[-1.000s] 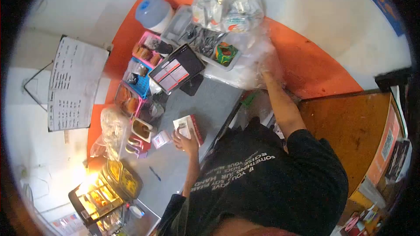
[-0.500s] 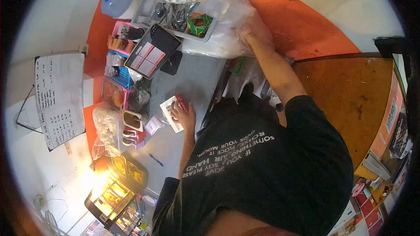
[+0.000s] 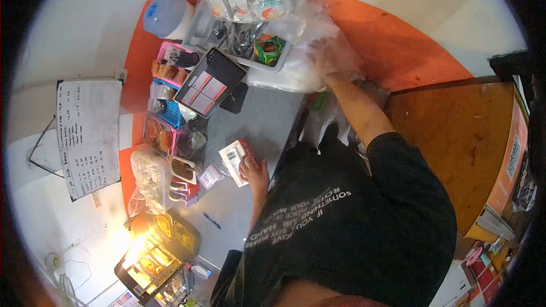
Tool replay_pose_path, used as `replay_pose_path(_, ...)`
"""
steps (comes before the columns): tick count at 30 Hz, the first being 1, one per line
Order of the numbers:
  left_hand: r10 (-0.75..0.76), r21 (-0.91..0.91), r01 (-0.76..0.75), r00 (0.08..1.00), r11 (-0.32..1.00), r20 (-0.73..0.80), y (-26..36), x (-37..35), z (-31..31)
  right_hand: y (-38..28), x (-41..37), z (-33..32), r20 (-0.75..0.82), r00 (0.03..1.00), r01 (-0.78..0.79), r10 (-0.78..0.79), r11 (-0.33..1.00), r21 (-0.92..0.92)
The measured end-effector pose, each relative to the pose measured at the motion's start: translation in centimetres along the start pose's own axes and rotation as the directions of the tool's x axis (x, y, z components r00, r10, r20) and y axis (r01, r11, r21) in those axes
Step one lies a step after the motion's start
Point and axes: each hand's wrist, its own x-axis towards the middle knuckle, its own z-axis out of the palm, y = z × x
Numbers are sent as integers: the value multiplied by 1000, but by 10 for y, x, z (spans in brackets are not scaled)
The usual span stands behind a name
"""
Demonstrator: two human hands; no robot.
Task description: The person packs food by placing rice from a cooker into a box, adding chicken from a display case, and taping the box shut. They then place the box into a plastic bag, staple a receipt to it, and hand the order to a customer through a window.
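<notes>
A small red-and-white carton [image 3: 235, 158] is held at its near edge by the left hand [image 3: 255, 169], the fingers curled shut on it. It lies low on the grey worktop [image 3: 259, 115], just in front of the body. The right hand [image 3: 326, 57] is reached out to the far end of the worktop and is buried in a heap of clear plastic bags [image 3: 296, 71]. It is veiled by the film, so it cannot be told whether it is spread or pinching a sheet.

The step in hand is judged to be the fetching of a bag while the carton is kept ready. A single sheet would need to be separated from the heap and drawn back without the grey tray [image 3: 257, 62] beside it being dragged along.

A black tablet [image 3: 211, 82] is propped left of the tray, with pink and blue baskets [image 3: 165, 88] beyond it. A blue pen [image 3: 210, 220] lies nearer the body.
</notes>
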Motion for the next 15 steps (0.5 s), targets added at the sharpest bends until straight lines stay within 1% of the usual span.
replay_pose_path(1,-1,0,1,1000,1000,-15,0,-2,-1,18,2,49,-110,993,-26,31,999,42)
replay_pose_path(2,-5,-12,5,1000,1000,-5,-1,-2,-3,32,7,78,-218,974,-44,63,995,90)
replay_pose_path(3,-10,-22,10,1000,1000,5,-3,-3,-5,41,12,86,-227,973,-28,50,995,98)
replay_pose_path(4,-1,-35,1,1000,999,-7,-1,-4,-11,48,17,91,-232,966,-51,115,964,262)
replay_pose_path(5,-13,-35,11,999,999,-33,-2,-4,-12,54,22,95,-222,959,-67,175,904,422)
replay_pose_path(7,18,-44,-20,998,999,-63,-4,-8,-18,63,29,100,-152,952,-81,264,701,709)
replay_pose_path(8,33,-67,-38,997,997,-76,-6,-9,-20,66,32,99,-96,951,-92,295,564,821)
replay_pose_path(9,17,-67,-24,994,997,-104,-9,-10,-23,67,33,98,-36,948,-104,316,414,904)
replay_pose_path(10,18,-39,-22,995,999,-100,-11,-11,-24,59,55,99,-46,956,-82,291,413,907)
replay_pose_path(11,16,-13,-18,996,1000,-88,-9,-11,-25,69,51,89,-17,956,-119,293,438,891)
replay_pose_path(12,-19,-22,17,995,1000,-94,-8,-13,-25,64,43,91,17,954,-161,298,464,871)
replay_pose_path(13,-37,-29,34,994,999,-104,-6,-14,-25,82,49,86,54,951,-205,306,490,847)
replay_pose_path(15,-8,-96,-3,994,995,-111,-1,-9,-22,90,14,74,107,939,-280,326,546,790)
